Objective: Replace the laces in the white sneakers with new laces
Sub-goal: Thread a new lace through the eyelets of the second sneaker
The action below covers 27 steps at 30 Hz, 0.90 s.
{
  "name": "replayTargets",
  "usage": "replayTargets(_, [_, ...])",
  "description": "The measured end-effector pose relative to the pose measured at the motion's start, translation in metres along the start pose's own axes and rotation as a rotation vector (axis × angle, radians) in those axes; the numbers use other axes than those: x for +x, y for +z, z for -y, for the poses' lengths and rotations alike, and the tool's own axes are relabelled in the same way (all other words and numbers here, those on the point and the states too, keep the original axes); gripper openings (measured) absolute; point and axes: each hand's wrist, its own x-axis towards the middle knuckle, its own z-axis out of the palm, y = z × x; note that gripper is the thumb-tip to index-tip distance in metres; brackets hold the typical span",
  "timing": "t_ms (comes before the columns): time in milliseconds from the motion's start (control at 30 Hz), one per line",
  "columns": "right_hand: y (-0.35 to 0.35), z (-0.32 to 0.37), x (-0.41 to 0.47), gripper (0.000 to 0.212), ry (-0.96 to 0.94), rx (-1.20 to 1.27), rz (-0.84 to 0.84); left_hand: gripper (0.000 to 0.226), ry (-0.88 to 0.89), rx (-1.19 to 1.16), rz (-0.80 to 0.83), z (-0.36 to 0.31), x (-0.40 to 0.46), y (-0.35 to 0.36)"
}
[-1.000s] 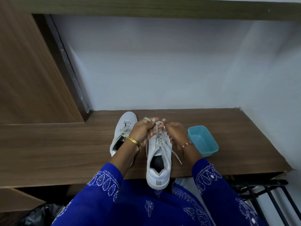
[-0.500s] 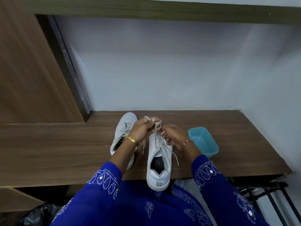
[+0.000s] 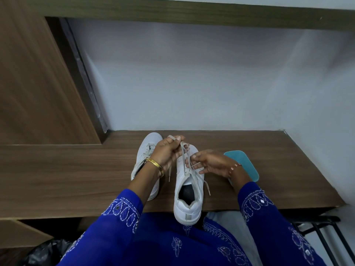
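Two white sneakers stand on the wooden desk (image 3: 76,175). The right sneaker (image 3: 189,196) is nearer, its heel over the desk's front edge. The left sneaker (image 3: 147,150) lies behind my left wrist, partly hidden. My left hand (image 3: 168,152) pinches a loop of the pale grey lace (image 3: 185,156) above the right sneaker's toe and holds it up. My right hand (image 3: 209,163) pinches the same lace lower down, over the eyelets. Loose lace ends hang on both sides of the shoe.
A teal plastic tub (image 3: 245,166) sits on the desk right of my right wrist. A white wall closes the back and right. A wooden panel rises at the left. A black metal rack (image 3: 322,233) stands below the desk at right, a black bag (image 3: 44,252) at lower left.
My right hand has dropped from the top of the lace down toward the eyelets. My left hand has kept the lace loop raised. The right sneaker has stayed in place.
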Motion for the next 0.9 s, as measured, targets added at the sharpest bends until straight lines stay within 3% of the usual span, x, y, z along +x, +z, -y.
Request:
replayTargets(200, [-0.004,-0.011,0.004,0.017,-0.019,-0.332,-0.127,0.018,-0.011,-0.011,0.022,0.000,0.002,-0.003])
replayTargets(433, [-0.004,-0.008,0.004,0.017,-0.112,-0.141,-0.364,0.018,0.002,-0.046,0.017,0.001,0.001,-0.004])
replayTargets(567, [-0.006,-0.009,0.001,0.017,-0.132,-0.192,-0.198,0.016,-0.007,-0.024,0.019,0.001,0.002,-0.004])
replayTargets(667, [-0.006,-0.016,0.007,0.033,-0.129,-0.489,-0.078,0.017,-0.002,-0.004,0.020,0.001,0.003,-0.003])
replayTargets(733, [-0.004,-0.023,0.016,0.037,-0.153,-0.680,-0.102,0.017,-0.002,0.008,0.021,0.001,0.003,-0.001])
replayTargets(900, [0.003,-0.032,0.028,0.032,-0.175,-0.847,-0.198,0.017,-0.008,-0.001,0.022,0.001,0.002,-0.001])
